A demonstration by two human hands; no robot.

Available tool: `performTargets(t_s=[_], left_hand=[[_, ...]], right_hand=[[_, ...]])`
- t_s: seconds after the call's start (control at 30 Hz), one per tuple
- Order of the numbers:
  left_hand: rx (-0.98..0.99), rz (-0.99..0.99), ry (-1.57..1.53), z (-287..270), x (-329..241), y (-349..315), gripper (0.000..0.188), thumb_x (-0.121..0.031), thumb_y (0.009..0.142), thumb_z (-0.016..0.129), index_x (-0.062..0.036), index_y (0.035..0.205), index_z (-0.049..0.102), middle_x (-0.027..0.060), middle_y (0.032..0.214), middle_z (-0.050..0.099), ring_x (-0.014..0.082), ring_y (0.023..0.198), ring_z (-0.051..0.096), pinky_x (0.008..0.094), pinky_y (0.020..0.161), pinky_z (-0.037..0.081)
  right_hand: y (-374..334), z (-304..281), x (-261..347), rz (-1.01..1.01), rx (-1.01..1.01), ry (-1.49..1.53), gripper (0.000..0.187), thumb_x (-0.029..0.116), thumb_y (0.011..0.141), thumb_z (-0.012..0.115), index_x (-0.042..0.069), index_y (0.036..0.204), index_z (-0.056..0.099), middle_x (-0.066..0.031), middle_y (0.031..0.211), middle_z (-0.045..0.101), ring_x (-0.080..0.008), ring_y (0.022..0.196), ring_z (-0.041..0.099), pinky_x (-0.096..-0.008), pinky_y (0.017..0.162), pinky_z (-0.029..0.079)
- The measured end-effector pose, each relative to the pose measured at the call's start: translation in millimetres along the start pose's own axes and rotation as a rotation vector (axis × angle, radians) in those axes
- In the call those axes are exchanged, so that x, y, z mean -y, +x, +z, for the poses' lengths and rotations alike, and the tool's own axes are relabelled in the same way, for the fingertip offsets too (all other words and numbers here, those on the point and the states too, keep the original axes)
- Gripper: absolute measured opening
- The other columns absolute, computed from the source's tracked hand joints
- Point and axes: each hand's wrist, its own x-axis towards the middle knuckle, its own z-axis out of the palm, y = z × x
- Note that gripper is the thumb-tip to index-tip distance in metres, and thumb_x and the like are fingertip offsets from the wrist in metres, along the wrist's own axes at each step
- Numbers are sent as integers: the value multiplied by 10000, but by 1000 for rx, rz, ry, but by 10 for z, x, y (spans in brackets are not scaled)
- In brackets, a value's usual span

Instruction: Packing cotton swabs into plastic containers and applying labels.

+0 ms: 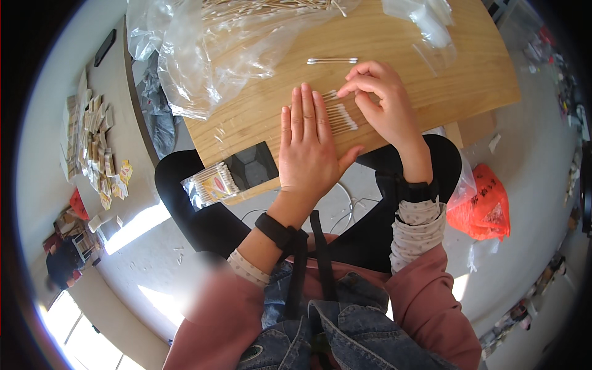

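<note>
My left hand [306,139] lies flat on the wooden table [394,49], fingers stretched out and thumb spread. Beside and partly beneath it is a row of cotton swabs [341,118] with white tips. My right hand [385,102] hovers at the row's far end, its fingers bent and apart. Its index fingertip meets or nearly meets a swab tip; whether it touches cannot be made out. Farther off, a few more swabs [333,60] lie side by side. A filled clear pack of swabs [213,184] rests at the near left corner, next to a dark flat pad [253,165].
A large clear plastic bag [203,74] with many loose swabs [265,7] covers the far left. Clear bags [428,24] lie far right. A red plastic bag [484,206] sits right of my knee. Stacked small packs [95,139] occupy another table at left.
</note>
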Motion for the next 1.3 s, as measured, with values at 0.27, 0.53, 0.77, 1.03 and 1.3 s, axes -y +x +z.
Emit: performTargets(t_s=[0.27,0.53,0.77,1.03,1.3], left_hand=[[-6,4,8,0,-4,11,1068,-638,875,628,129,1523,264,323,1599,269,420,1516,255,523,1219,242],[-69,23,-203,-10,37,-55,970,-513,903,681,110,1528,279,282,1590,331,407,1503,296,504,1224,246],[-405,-484,-1489,-227,47,5,615,-392,1104,351,-12,1579,257,188,1627,316,298,1518,293,416,1250,207],[-493,-444,-1585,-90,-134,33,648,-471,1096,318,-28,1568,297,171,1626,325,266,1536,246,395,1266,127],[-527,-485,-1617,-187,-75,-34,649,-479,1088,337,-39,1565,307,178,1614,342,245,1529,260,388,1261,141]], right_hand=[[8,5,-29,-44,-3,-21,206,-56,750,622,102,825,730,-38,915,629,-260,931,601,-386,839,483],[8,52,8,102,-149,64,162,30,919,609,75,1048,696,-79,1056,665,-275,1032,618,-387,922,492],[-40,95,201,323,-263,505,338,279,1101,465,43,1283,625,-97,1332,626,-209,1252,570,-342,1072,437],[-282,450,544,434,-394,778,477,345,1126,359,-24,1360,552,-133,1398,571,-218,1326,512,-358,1148,379],[-192,388,521,373,-317,501,407,289,1110,432,-6,1367,546,-156,1431,544,-254,1346,502,-368,1134,375]])
